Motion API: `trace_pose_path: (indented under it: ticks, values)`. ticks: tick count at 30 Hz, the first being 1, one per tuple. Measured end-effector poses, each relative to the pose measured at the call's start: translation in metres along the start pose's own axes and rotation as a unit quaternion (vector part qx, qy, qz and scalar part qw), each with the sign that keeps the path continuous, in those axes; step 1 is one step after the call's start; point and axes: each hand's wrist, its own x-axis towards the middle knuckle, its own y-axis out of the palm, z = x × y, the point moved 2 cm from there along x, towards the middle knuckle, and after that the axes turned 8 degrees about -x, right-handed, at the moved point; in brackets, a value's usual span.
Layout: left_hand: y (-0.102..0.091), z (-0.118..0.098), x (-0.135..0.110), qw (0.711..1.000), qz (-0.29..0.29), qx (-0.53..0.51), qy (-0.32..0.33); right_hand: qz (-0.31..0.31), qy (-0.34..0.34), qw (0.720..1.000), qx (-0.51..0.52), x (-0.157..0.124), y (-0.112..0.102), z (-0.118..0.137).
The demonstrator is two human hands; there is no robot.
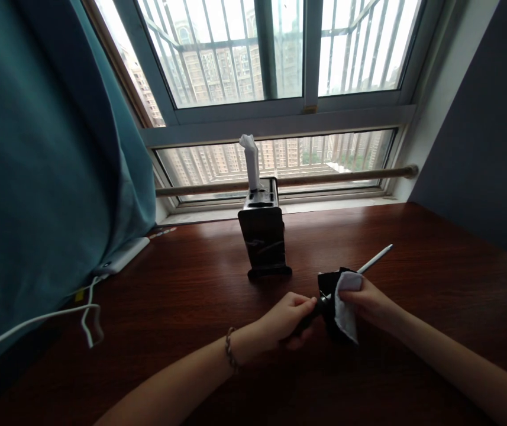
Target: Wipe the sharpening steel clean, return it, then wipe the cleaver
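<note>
My left hand (291,319) is closed around the dark handle (309,319) of a slim rod that looks like a sharpening steel (375,258). The pale shaft slants up to the right, and its narrow tip sticks out in the open. A folded white cloth (346,316) wraps the middle of the shaft, pinched by my right hand (373,299). Beside the cloth, on its left, is a black piece (328,283), perhaps the cloth's dark side; I cannot tell. Part of the shaft is hidden under the cloth.
A black knife block (264,236) stands ahead on the brown wooden table (191,296), with a white-wrapped item (252,163) upright in its top. A white power strip (124,255) and a white cable (35,322) lie at left by the blue curtain (49,148). Behind is a window (244,109).
</note>
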Motion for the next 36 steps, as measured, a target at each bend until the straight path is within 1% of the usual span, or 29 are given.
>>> trace_pose_path:
  ticks: [1, 2, 3, 4, 5, 6, 7, 8, 9, 10, 11, 12, 13, 16, 18, 20, 21, 23, 26, 30, 31, 32, 33, 34, 36]
  values:
    - [0.000, 0.001, 0.001, 0.999, 0.015, -0.024, -0.017, -0.005, 0.000, 1.000, -0.005, 0.000, 0.000, 0.000]
    - [-0.001, 0.001, 0.001, 1.000, 0.013, -0.015, -0.013, -0.011, 0.000, 1.000, -0.014, -0.001, 0.000, 0.000]
    - [-0.002, 0.002, 0.002, 1.000, -0.004, 0.024, 0.011, -0.016, 0.000, 1.000, -0.026, 0.000, 0.000, 0.000]
    - [-0.002, 0.002, 0.002, 0.994, -0.033, 0.089, 0.050, -0.021, -0.002, 0.999, -0.039, 0.000, 0.000, 0.000]
    - [-0.002, 0.002, 0.001, 0.979, -0.067, 0.170, 0.096, -0.025, -0.004, 0.998, -0.051, 0.000, 0.000, 0.000]
    - [-0.001, 0.003, 0.000, 0.951, -0.098, 0.257, 0.139, -0.029, -0.007, 0.998, -0.061, 0.001, -0.001, -0.001]
    - [0.001, 0.003, -0.001, 0.917, -0.120, 0.340, 0.171, -0.032, -0.009, 0.997, -0.068, 0.001, -0.001, -0.001]
    - [0.002, 0.003, -0.003, 0.883, -0.132, 0.410, 0.187, -0.035, -0.010, 0.997, -0.074, 0.002, -0.001, -0.001]
    - [0.004, 0.004, -0.004, 0.858, -0.135, 0.459, 0.189, -0.039, -0.009, 0.996, -0.079, 0.002, -0.001, -0.001]
    - [0.005, 0.004, -0.004, 0.843, -0.133, 0.487, 0.182, -0.043, -0.008, 0.995, -0.085, 0.003, 0.000, 0.000]
    - [0.006, 0.003, -0.005, 0.839, -0.131, 0.497, 0.177, -0.047, -0.007, 0.995, -0.091, 0.003, 0.000, 0.002]
    - [0.006, 0.002, -0.005, 0.844, -0.132, 0.489, 0.176, -0.050, -0.006, 0.994, -0.096, 0.003, 0.000, 0.003]
    - [0.006, 0.001, -0.004, 0.857, -0.134, 0.465, 0.176, -0.055, -0.006, 0.994, -0.097, 0.003, 0.000, 0.005]
    - [0.003, -0.001, -0.001, 0.915, -0.139, 0.337, 0.173, -0.064, -0.005, 0.994, -0.083, 0.005, -0.002, 0.009]
    - [0.000, -0.001, 0.003, 0.950, -0.125, 0.244, 0.152, -0.071, -0.008, 0.995, -0.064, 0.007, -0.006, 0.011]
    - [-0.001, 0.001, 0.007, 0.971, -0.101, 0.178, 0.123, -0.079, -0.010, 0.996, -0.044, 0.008, -0.010, 0.014]
    - [-0.002, 0.002, 0.008, 0.975, -0.094, 0.162, 0.117, -0.086, -0.012, 0.996, -0.036, 0.008, -0.013, 0.017]
    - [-0.004, 0.001, 0.008, 0.970, -0.104, 0.172, 0.137, -0.107, -0.017, 0.994, -0.025, 0.008, -0.017, 0.022]
    - [-0.005, -0.001, 0.006, 0.938, -0.145, 0.259, 0.181, -0.150, -0.020, 0.989, -0.006, 0.009, -0.023, 0.026]
    - [-0.005, 0.001, 0.005, 0.879, -0.175, 0.411, 0.165, -0.210, -0.024, 0.977, 0.030, 0.016, -0.036, 0.023]
    - [-0.005, 0.002, 0.005, 0.869, -0.179, 0.433, 0.162, -0.222, -0.028, 0.974, 0.039, 0.018, -0.040, 0.022]
    - [-0.005, 0.002, 0.005, 0.867, -0.180, 0.435, 0.161, -0.232, -0.033, 0.971, 0.047, 0.020, -0.044, 0.021]
    - [-0.005, 0.002, 0.006, 0.877, -0.178, 0.415, 0.161, -0.240, -0.035, 0.969, 0.056, 0.022, -0.047, 0.021]
    - [-0.006, 0.002, 0.007, 0.898, -0.170, 0.373, 0.158, -0.247, -0.036, 0.966, 0.064, 0.024, -0.051, 0.021]
    - [-0.007, 0.003, 0.009, 0.955, -0.137, 0.236, 0.118, -0.263, -0.038, 0.961, 0.078, 0.025, -0.057, 0.024]
